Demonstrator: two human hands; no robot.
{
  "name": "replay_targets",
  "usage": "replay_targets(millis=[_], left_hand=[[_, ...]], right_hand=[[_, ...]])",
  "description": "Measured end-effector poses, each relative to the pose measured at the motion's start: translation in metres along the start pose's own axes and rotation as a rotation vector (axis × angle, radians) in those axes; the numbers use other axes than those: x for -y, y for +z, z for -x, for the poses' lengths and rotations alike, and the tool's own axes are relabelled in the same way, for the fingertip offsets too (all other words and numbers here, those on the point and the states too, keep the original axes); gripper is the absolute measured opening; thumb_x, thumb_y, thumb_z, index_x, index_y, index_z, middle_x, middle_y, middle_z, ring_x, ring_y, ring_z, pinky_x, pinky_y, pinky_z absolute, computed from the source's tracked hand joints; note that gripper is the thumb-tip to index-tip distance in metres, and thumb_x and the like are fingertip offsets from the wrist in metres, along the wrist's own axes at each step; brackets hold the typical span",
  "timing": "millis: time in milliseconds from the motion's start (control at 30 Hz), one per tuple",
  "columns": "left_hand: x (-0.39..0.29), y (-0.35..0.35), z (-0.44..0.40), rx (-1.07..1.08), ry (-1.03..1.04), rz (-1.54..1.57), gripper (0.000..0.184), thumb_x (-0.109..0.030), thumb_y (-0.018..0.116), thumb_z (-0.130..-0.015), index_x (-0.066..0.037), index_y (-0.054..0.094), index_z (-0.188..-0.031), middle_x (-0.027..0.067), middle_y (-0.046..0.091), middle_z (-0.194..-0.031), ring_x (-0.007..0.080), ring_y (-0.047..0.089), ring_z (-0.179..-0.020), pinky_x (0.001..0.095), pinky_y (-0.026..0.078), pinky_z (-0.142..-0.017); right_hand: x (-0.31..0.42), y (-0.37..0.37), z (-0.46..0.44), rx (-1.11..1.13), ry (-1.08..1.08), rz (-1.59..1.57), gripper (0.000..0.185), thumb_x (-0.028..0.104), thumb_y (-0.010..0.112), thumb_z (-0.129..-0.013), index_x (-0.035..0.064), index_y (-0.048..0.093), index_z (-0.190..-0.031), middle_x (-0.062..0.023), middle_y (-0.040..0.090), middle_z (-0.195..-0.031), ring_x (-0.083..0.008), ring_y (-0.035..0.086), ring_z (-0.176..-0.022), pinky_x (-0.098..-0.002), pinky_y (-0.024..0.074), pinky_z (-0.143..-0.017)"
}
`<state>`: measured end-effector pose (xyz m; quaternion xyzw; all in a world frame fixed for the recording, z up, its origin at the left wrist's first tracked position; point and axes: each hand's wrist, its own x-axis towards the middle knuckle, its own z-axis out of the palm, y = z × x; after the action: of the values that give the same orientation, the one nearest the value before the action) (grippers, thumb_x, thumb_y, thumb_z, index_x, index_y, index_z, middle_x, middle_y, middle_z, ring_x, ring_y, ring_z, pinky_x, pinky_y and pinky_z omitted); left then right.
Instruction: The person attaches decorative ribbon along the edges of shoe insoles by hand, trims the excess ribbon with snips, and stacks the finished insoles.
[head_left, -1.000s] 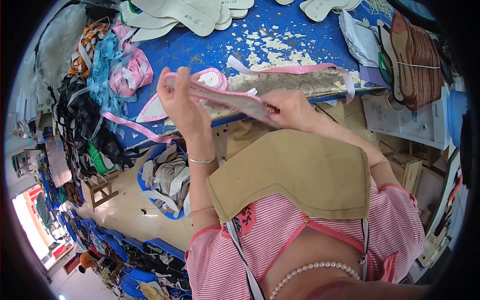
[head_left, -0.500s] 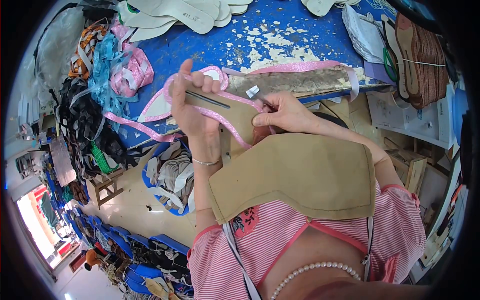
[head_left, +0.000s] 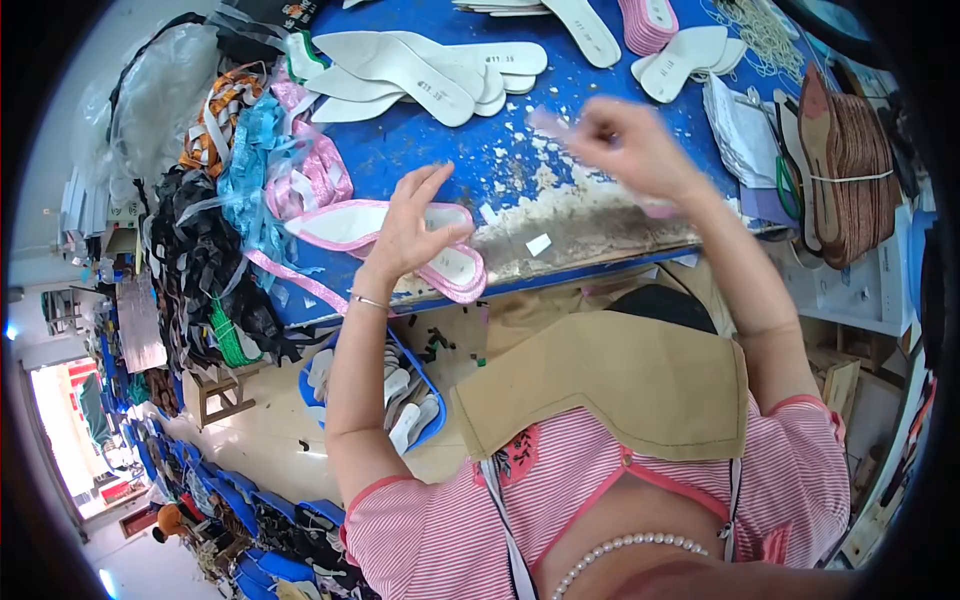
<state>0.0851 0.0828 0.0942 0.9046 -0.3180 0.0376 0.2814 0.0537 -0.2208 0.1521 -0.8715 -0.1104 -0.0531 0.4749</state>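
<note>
Two pale insoles edged in glittery pink, one of them a pink-edged insole [head_left: 455, 268], lie crossed near the table's front edge. My left hand [head_left: 407, 228] is over them, fingers spread, holding nothing. My right hand [head_left: 635, 145] is raised above the middle of the table, fingers curled together and blurred, with one end of a pink ribbon [head_left: 552, 125] at its fingertips. Under that hand another part of the pink strip shows on the table. A small white tag [head_left: 538, 244] rests on the worn table edge.
White insoles [head_left: 440, 90] are piled at the back of the blue table [head_left: 400, 150]. Tangled ribbons [head_left: 240, 180] lie at the left. Green-handled scissors [head_left: 788, 187] and a tied brown sole stack [head_left: 855, 165] are at the right. Below stands a blue basket [head_left: 430, 425].
The pink-edged insole that both hands held is now down on the table by the other. My left hand has opened, and my right hand has moved up and right with the ribbon.
</note>
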Motion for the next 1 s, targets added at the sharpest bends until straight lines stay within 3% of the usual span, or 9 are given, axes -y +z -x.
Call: replay_targets(millis=[133,333,433,533,700,767,833,933,1000], left_hand=[[0.017,0.008,-0.046,-0.217,-0.162,0.149,0.057,-0.027,0.072,-0.077,0.002,0.054,-0.123,0.0145,0.06,-0.107,0.0272,0.058,-0.097,0.0339,0.048,-0.086],[0.04,0.031,-0.111,-0.341,-1.048,1.113,0.042,-0.021,0.065,-0.086,0.009,0.055,-0.113,0.0181,0.062,-0.095,0.0244,0.062,-0.08,0.0308,0.053,-0.068],[0.026,0.028,-0.109,-0.353,-0.906,1.433,0.034,-0.016,0.062,-0.088,0.009,0.055,-0.109,0.0185,0.062,-0.092,0.0236,0.062,-0.073,0.0296,0.054,-0.063],[-0.022,0.032,-0.098,-0.222,-0.696,1.633,0.026,-0.012,0.058,-0.09,0.01,0.056,-0.105,0.019,0.062,-0.089,0.0228,0.062,-0.067,0.0284,0.054,-0.059],[-0.115,0.085,-0.071,-0.148,-0.885,1.369,0.021,-0.007,0.055,-0.09,0.01,0.057,-0.101,0.0174,0.063,-0.083,0.0211,0.063,-0.06,0.026,0.055,-0.054],[-0.119,0.1,-0.059,0.161,-0.891,1.381,0.022,-0.01,0.056,-0.089,0.009,0.059,-0.099,0.0143,0.064,-0.078,0.0182,0.063,-0.061,0.0235,0.054,-0.053],[-0.122,0.065,-0.062,0.503,-0.826,0.919,0.017,-0.013,0.06,-0.087,0.003,0.064,-0.094,0.0123,0.065,-0.08,0.0191,0.063,-0.06,0.0245,0.051,-0.052],[-0.075,0.062,-0.073,-0.308,-0.409,0.239,0.03,-0.014,0.064,-0.079,0.0,0.062,-0.104,0.0177,0.061,-0.099,0.0283,0.062,-0.085,0.0356,0.05,-0.075],[-0.047,0.058,-0.096,-0.497,-0.301,-0.125,0.037,-0.015,0.064,-0.079,-0.004,0.059,-0.114,0.0171,0.052,-0.117,0.0324,0.055,-0.103,0.0336,0.047,-0.085]], right_hand=[[0.031,-0.079,0.001,-0.196,-0.113,-0.581,0.012,0.013,0.064,-0.082,0.0078,0.054,-0.086,-0.0039,0.058,-0.065,-0.0108,0.05,-0.052,-0.0198,0.0419,-0.049],[0.05,-0.122,0.015,0.028,-0.303,-0.996,0.022,0.005,0.06,-0.082,0.0088,0.052,-0.102,-0.0026,0.054,-0.076,-0.0045,0.045,-0.05,-0.0161,0.0379,-0.047],[0.044,-0.118,0.028,0.094,-0.333,-1.267,0.022,0.007,0.062,-0.079,0.0029,0.057,-0.1,-0.0065,0.062,-0.077,-0.0041,0.045,-0.05,-0.0155,0.0375,-0.045],[0.038,-0.094,0.047,-0.24,-0.055,-1.017,0.044,0.006,0.063,-0.077,-0.0012,0.056,-0.119,-0.0059,0.062,-0.081,-0.0019,0.041,-0.053,-0.0116,0.0249,-0.041],[0.007,-0.054,0.053,-0.146,0.164,-1.044,0.017,0.007,0.062,-0.083,0.0017,0.058,-0.098,-0.0057,0.06,-0.078,-0.0031,0.039,-0.046,-0.0132,0.0243,-0.038],[0.004,-0.053,0.057,-0.125,0.193,-1.04,0.018,0.008,0.061,-0.084,-0.0004,0.062,-0.1,-0.0058,0.061,-0.073,-0.0033,0.039,-0.045,-0.0126,0.0231,-0.038],[0.005,-0.068,0.064,-0.164,0.17,-0.994,0.015,0.007,0.059,-0.084,0.0004,0.06,-0.098,-0.0055,0.06,-0.07,-0.0035,0.037,-0.044,-0.0131,0.0237,-0.038],[0.013,-0.095,0.075,-0.251,0.087,-0.862,0.005,0.003,0.054,-0.084,0.0025,0.055,-0.089,-0.0046,0.055,-0.061,-0.0041,0.033,-0.04,-0.0148,0.0256,-0.038],[0.026,-0.091,0.072,-0.274,0.103,-0.813,0.007,0.002,0.054,-0.083,0.0028,0.057,-0.089,-0.0043,0.056,-0.059,-0.0039,0.036,-0.039,-0.0154,0.0237,-0.035]])
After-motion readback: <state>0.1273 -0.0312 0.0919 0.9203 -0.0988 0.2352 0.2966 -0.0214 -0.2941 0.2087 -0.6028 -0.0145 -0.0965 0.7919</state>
